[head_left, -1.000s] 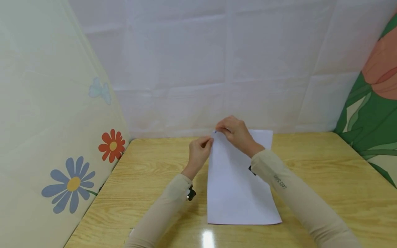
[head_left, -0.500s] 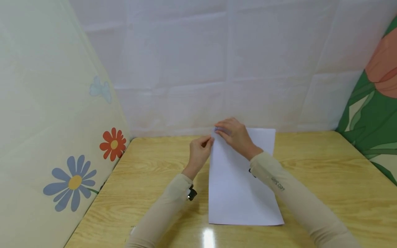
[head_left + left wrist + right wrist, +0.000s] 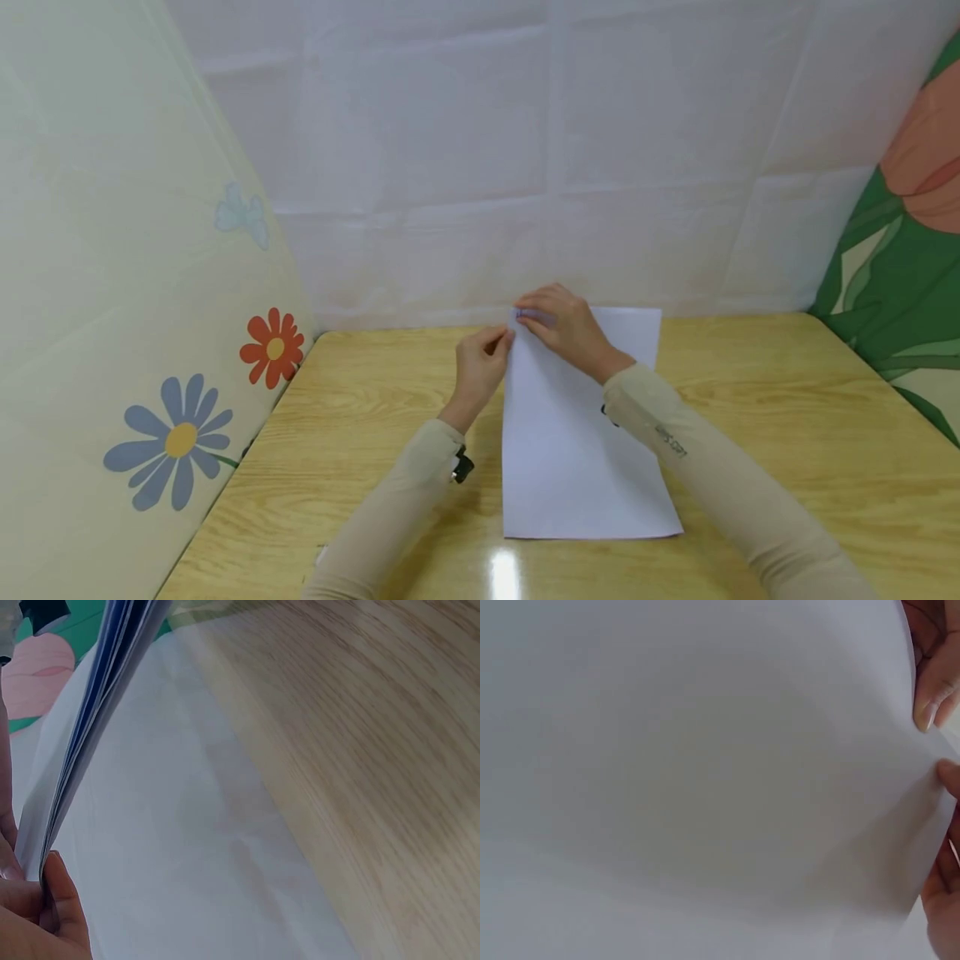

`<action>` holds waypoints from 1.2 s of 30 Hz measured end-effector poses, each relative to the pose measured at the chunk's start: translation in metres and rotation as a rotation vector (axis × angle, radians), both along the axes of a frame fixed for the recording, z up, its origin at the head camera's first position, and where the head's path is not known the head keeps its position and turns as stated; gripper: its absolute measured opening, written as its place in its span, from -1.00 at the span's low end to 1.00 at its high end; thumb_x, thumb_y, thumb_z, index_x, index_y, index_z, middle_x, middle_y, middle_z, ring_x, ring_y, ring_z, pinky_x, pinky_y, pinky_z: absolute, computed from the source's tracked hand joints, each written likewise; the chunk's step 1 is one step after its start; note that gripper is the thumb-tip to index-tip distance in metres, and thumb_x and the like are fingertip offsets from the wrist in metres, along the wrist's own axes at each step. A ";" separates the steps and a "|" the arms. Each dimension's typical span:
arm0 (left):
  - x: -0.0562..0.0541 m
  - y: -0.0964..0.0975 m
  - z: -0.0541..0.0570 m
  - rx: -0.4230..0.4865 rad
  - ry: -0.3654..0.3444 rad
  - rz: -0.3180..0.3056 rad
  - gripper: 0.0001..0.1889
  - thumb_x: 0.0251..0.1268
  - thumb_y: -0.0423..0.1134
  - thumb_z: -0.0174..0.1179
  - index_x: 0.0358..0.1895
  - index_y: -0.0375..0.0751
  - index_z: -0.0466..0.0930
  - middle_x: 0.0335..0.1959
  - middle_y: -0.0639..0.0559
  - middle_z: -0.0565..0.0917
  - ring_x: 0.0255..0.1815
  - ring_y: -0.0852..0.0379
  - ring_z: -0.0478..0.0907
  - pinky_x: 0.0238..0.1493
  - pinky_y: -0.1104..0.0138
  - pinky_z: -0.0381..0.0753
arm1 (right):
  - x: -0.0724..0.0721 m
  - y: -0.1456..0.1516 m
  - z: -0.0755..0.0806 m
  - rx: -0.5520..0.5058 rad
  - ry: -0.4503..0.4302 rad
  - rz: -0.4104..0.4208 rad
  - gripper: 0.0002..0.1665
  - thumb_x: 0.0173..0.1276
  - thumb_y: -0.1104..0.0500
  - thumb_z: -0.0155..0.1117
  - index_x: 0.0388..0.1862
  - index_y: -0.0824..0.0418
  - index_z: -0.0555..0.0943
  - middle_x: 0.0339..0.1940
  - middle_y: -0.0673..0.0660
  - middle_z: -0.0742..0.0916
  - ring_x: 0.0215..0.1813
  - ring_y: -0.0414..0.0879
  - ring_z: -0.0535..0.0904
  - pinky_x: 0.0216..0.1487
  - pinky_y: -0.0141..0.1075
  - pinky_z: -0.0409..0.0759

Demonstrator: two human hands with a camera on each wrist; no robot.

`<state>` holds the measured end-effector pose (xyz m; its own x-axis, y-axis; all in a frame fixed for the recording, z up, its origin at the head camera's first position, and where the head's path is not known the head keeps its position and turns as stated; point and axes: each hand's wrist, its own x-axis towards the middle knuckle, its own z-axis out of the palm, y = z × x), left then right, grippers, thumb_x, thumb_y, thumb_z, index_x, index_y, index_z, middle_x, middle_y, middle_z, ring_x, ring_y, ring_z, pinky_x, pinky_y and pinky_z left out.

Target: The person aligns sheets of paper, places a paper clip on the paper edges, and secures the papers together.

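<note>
A white sheaf of paper (image 3: 577, 467) stands tilted on the table, its lower edge toward me. In the left wrist view, the edge of the sheaf (image 3: 90, 735) shows several layers with blue between them. My left hand (image 3: 480, 371) pinches its left edge near the top corner, thumb against finger. Just above, my right hand (image 3: 566, 329) reaches across the sheet and holds a small translucent bluish-purple object (image 3: 536, 317) at that corner. Its kind is unclear, as the fingers cover part of it. White paper (image 3: 705, 780) fills most of the right wrist view.
The wood-grain table (image 3: 360, 417) ends at a white cloth backdrop (image 3: 420, 167). A flower-printed panel (image 3: 67, 292) stands at the left, a green one with a pink flower (image 3: 900, 300) at the right. Something small and pale (image 3: 321, 554) shows beside the left sleeve.
My right hand's fingers have shifted slightly at the corner, and more of the bluish-purple object shows between them. The left hand keeps its pinch on the edge.
</note>
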<state>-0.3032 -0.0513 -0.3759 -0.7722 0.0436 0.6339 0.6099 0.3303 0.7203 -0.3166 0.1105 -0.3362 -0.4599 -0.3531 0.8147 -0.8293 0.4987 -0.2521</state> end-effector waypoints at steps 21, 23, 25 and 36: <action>0.001 -0.002 -0.005 0.010 0.028 -0.001 -0.89 0.22 -0.50 0.23 -0.25 -0.48 0.71 -0.41 -0.26 0.71 -0.53 0.14 0.52 -0.49 0.47 0.47 | 0.005 -0.003 -0.006 -0.050 -0.089 0.005 -0.77 0.13 0.40 0.43 -0.19 0.28 0.71 -0.25 0.16 0.75 -0.13 0.07 0.57 -0.02 -0.02 0.45; 0.001 -0.002 -0.006 0.011 0.018 0.000 -0.89 0.21 -0.51 0.23 -0.25 -0.49 0.70 -0.40 -0.27 0.71 -0.52 0.12 0.53 -0.49 0.47 0.48 | 0.007 -0.001 -0.007 -0.046 -0.084 -0.008 -0.74 0.15 0.38 0.42 -0.14 0.29 0.71 -0.22 0.17 0.75 -0.10 0.08 0.57 0.00 -0.02 0.46; 0.000 -0.002 -0.006 0.013 0.010 0.001 -0.89 0.21 -0.51 0.24 -0.26 -0.49 0.70 -0.40 -0.28 0.71 -0.52 0.10 0.54 -0.48 0.47 0.48 | 0.009 0.004 -0.007 -0.065 -0.068 -0.032 -0.70 0.16 0.37 0.41 -0.08 0.30 0.70 -0.17 0.18 0.75 -0.06 0.09 0.56 0.02 -0.01 0.46; -0.003 -0.005 -0.008 0.051 -0.038 -0.008 -0.89 0.22 -0.52 0.23 -0.25 -0.51 0.69 -0.42 -0.31 0.69 -0.54 0.18 0.45 -0.51 0.52 0.42 | 0.032 0.076 -0.024 -0.384 0.032 -0.374 -0.75 0.22 0.42 0.30 -0.10 0.41 0.66 -0.07 0.36 0.65 0.02 0.29 0.42 0.06 -0.01 0.25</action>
